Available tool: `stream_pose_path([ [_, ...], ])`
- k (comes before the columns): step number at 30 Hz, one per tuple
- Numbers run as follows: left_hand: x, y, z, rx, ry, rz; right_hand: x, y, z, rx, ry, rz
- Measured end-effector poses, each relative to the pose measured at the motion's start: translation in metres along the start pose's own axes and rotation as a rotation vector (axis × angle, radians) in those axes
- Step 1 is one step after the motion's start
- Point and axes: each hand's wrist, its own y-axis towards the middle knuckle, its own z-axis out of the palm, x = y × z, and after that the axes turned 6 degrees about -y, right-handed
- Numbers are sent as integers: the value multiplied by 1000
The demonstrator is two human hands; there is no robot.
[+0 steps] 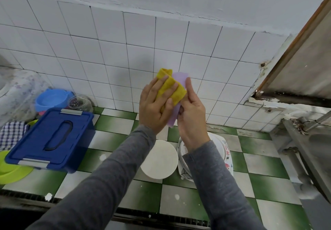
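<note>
Wraps the left grip (154, 104) round a folded yellow cloth (172, 88) with curled fingers, pressing it onto a lilac plastic piece (180, 78) (cup or plate, hard to tell). Clasps that piece from the other side with the right grip (191, 111), thumb laid up along its edge. Holds both raised before the white wall tiles (107, 50), above the green-and-white checked desk (114, 122). Below, a white round disc (159, 158) just beside patterned plates (227, 158); well to the left, a blue lidded box (53, 140).
</note>
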Motion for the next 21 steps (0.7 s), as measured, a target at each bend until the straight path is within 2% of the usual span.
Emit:
stream_pose_path([
  [4,9,12,-11,138,-168,-80,-8,-2,-12,53,-282,-68],
  [9,7,2,-12,184,-75,-20,-5,0,-17,-17,-389,-114],
  [12,9,3,-14,186,-208,-133,3,4,-23,-8,-451,-135],
  [16,16,4,-21,174,-423,-386,27,9,-38,11,-383,-96],
  [21,11,8,-24,91,-640,-562,36,13,-52,6,-163,-13],
])
